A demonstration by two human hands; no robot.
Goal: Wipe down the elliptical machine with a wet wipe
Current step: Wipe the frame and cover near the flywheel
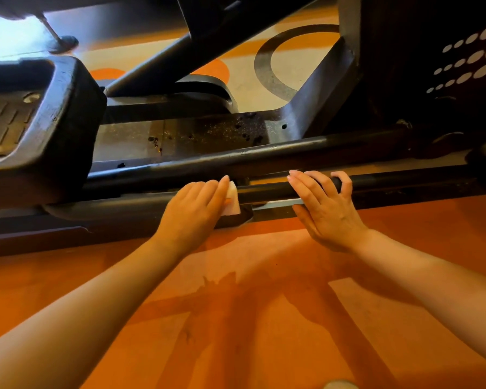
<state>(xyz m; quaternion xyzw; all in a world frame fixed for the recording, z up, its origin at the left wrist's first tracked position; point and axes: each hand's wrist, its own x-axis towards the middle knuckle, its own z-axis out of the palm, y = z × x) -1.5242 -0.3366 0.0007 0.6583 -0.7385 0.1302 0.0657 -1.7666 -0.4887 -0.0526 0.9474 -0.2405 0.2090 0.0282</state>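
Both forearms reach forward and slightly inward from the near edge of the view, bare, low over the orange floor (264,318), wrists roughly level with each other. The left hand (192,210) lies knuckles up, fingers curled over a white wet wipe (233,200) and pressing it against the near side of the elliptical machine (348,66), on the lowest black rail (264,192) where that rail meets the base cover; only the right part of the wipe shows past the fingertips, the rest hidden under the palm. The right hand (327,207) sits just beside it on the same rail, well clear of the wipe, back of hand toward the camera, fingers hooked over the top of the tube and thumb lying along the near underside: a loose wrap round the rail. A second, thicker rail (292,153) runs parallel just behind. The black foot pedal (40,119) with its ribbed tread stands at the machine's left end, above and left of the left hand. A dusty, speckled base plate (208,133) shows between the rails and the far frame.
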